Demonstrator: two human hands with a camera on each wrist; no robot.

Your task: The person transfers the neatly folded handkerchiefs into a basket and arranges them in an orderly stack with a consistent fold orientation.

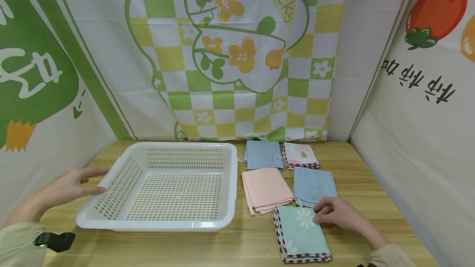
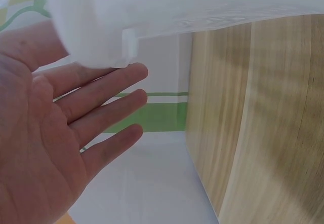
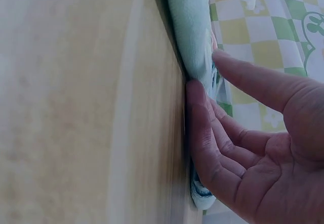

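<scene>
A white plastic basket [image 1: 230,188] with perforated walls stands on the left of the table. My left hand [image 1: 70,188] is at its left rim; in the left wrist view, the fingers of this hand [image 2: 55,117] are straight and spread beside the basket's edge [image 2: 96,41]. On the right, my right hand [image 1: 341,215] pinches the edge of a folded mint-green towel [image 1: 302,234] with white daisies and a dark checked trim. In the right wrist view, the thumb of my right hand [image 3: 253,148] is over the towel [image 3: 190,31] and a fingertip is at its lower edge.
Behind the green towel lie a folded pink towel [image 1: 267,188], a blue towel [image 1: 315,184], another blue towel [image 1: 263,154] and a white patterned towel [image 1: 299,154]. Printed curtains [image 1: 237,106] enclose the wooden table [image 1: 167,250] at the back and sides.
</scene>
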